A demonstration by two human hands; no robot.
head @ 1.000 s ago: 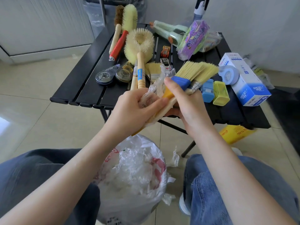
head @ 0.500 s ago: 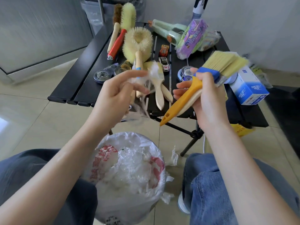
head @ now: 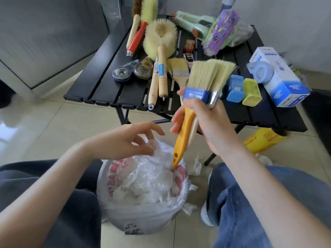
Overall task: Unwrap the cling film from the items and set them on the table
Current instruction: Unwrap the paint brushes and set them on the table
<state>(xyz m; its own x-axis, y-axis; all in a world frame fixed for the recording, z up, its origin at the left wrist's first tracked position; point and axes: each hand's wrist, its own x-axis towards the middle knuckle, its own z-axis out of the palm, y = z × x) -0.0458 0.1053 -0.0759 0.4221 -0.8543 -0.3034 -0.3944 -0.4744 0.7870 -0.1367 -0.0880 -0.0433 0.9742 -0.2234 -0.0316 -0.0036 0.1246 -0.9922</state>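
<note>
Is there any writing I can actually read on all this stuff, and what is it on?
Nothing reads for certain; every text is blurred, small or upside down.
Yellow box on the floor: red print, upside down, unreadable.
Blue-and-white carton: print blurred.
Purple packet: lettering unreadable.
Bin bag: red characters, creased, illegible.
Wooden brush handle: blue label, too small.

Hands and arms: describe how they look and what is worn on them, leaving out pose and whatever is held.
Both arms are bare from the bottom edge of the head view to the fingertips; no sleeve, glove, watch, bracelet or ring shows on the left hand or the right hand. Fingernails look short and unpainted, though blur limits detail. Below the arms, the legs wear denim: darker on the left, lighter blue on the right.
</note>
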